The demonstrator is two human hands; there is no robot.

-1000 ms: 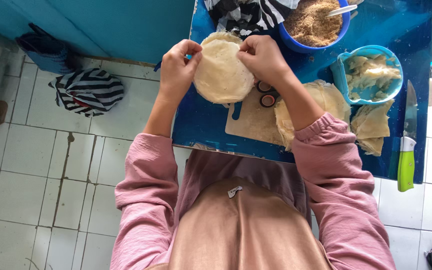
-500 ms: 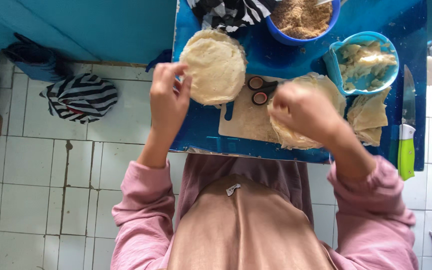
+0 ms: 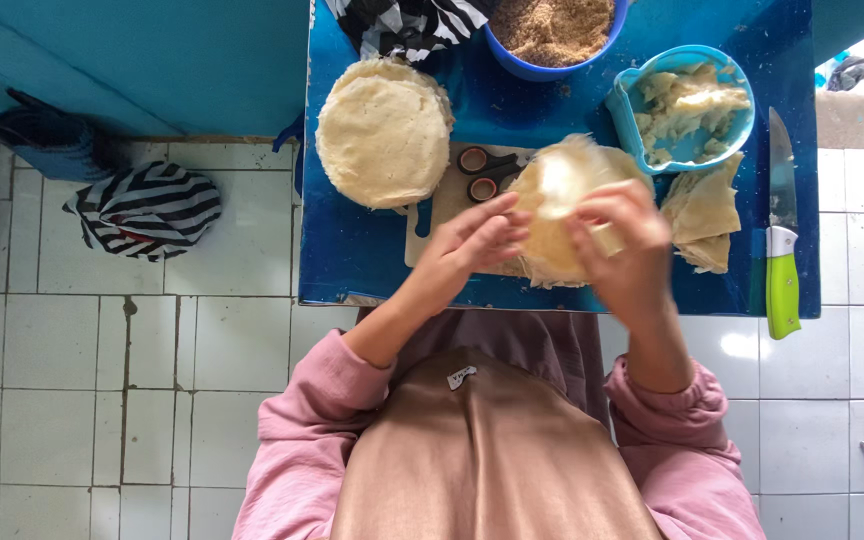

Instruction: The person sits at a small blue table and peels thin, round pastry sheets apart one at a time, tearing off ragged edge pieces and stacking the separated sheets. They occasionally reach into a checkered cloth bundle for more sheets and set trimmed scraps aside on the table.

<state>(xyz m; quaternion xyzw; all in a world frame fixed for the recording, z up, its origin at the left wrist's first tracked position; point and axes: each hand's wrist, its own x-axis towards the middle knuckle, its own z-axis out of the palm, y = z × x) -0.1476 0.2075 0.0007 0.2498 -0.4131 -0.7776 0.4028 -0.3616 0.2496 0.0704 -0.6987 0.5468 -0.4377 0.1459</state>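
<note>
Both hands — left, right — pinch one thin pale wrapper held between them above the cutting board.

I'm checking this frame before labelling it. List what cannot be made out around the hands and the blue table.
Head view:
- Scissors: blades hidden under the thin wrapper.
- Right hand: motion-blurred; its grip on the wrapper is unclear.
- Left hand: whether its fingertips pinch the wrapper, cannot tell.
- Brown-filled bowl: cut off by the top edge.
- Cutting board: mostly covered.
</note>
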